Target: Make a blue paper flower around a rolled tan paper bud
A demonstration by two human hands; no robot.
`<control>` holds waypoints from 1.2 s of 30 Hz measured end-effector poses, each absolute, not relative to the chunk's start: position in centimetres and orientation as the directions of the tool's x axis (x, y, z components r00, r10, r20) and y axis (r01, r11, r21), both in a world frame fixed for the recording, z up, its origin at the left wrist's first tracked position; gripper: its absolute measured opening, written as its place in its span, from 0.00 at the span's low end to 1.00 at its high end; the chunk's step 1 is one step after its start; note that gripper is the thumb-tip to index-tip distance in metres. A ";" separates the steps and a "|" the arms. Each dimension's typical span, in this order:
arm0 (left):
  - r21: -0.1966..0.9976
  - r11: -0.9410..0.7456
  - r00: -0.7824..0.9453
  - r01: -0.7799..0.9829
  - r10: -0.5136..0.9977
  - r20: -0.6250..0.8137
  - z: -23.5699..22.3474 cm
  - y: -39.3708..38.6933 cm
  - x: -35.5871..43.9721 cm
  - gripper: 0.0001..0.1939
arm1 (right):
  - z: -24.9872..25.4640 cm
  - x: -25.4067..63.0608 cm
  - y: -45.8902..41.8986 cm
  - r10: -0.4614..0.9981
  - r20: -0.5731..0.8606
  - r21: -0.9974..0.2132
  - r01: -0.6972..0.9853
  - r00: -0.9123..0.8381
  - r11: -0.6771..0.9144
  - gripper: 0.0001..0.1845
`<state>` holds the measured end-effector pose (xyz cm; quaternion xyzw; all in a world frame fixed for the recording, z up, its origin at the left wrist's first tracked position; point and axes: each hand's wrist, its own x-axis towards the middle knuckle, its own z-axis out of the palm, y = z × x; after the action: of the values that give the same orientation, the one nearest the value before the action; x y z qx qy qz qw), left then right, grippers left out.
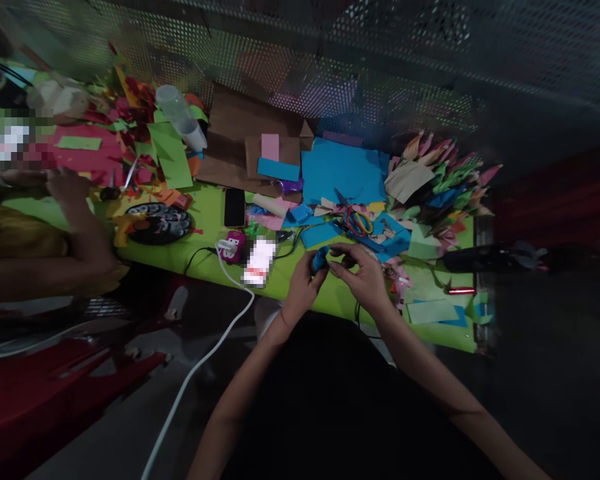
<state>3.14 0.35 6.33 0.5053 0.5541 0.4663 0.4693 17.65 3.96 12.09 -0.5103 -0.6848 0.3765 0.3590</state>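
In front of my body, my left hand (305,279) is closed around a small roll of blue paper (319,259). My right hand (363,275) is just beside it, fingers curled and fingertips close to the roll's right side. Whether those fingertips pinch the paper's edge is too small to make out. Behind my hands lie scissors with coloured handles (360,222) among blue paper scraps (320,233). A large blue sheet (343,172) lies farther back.
A lit phone (259,262), a pink power socket (231,247) with a white cable (200,365) and a dark phone (235,208) are at left. Folded paper pieces (445,180) are heaped at right. A co-worker's arm (75,220) reaches in from the left. Perforated metal (280,60) stands behind.
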 end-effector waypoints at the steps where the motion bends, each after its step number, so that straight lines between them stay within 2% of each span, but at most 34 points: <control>1: 0.990 0.060 -0.052 0.124 0.997 -0.054 6.3 0.3 3.1 0.13 | 12.3 17.6 4.0 0.972 0.120 -0.880 0.431 -0.202 0.198 0.12; 4: 0.990 0.040 -0.056 0.133 0.998 -0.033 6.3 0.3 3.1 0.14 | 12.5 17.5 4.0 0.963 0.131 -0.876 0.427 -0.237 0.224 0.09; 9: 0.991 0.033 -0.046 0.127 0.999 -0.028 6.3 0.2 3.2 0.16 | 12.2 17.2 4.5 0.939 0.123 -0.876 0.410 -0.321 0.254 0.10; 14: 0.987 0.136 0.057 -0.088 0.990 -0.131 6.3 0.2 2.6 0.24 | 12.1 17.5 4.8 0.920 0.163 -0.858 0.408 -0.356 0.310 0.11; 17: 0.959 0.213 0.124 -0.186 0.973 -0.192 6.4 0.2 2.0 0.22 | 12.2 17.7 4.9 0.907 0.168 -0.852 0.405 -0.386 0.331 0.12; 20: 0.951 0.263 0.132 -0.166 0.961 -0.242 6.8 0.1 1.9 0.21 | 12.4 17.7 5.0 0.876 0.175 -0.844 0.389 -0.451 0.368 0.11; 24: 0.961 0.255 0.060 -0.103 0.966 -0.250 7.5 0.0 2.2 0.23 | 12.9 17.6 5.0 0.844 0.159 -0.833 0.389 -0.513 0.393 0.10; 28: 0.964 0.254 0.038 -0.076 0.967 -0.252 8.1 -0.1 2.4 0.25 | 13.1 17.5 5.1 0.843 0.126 -0.841 0.394 -0.522 0.370 0.08; 32: 0.957 0.276 0.055 -0.092 0.961 -0.272 7.7 -0.3 2.2 0.25 | 13.0 17.4 5.2 0.859 0.111 -0.872 0.366 -0.499 0.326 0.11; 36: 0.953 0.282 -0.011 -0.110 0.958 -0.285 6.5 -0.4 2.2 0.25 | 13.1 17.5 5.2 0.864 0.102 -0.890 0.343 -0.493 0.301 0.11</control>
<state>2.19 -0.42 6.47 0.3887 0.5456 0.4560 0.5860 17.54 5.17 13.06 -0.4033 -0.7480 0.4324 0.3015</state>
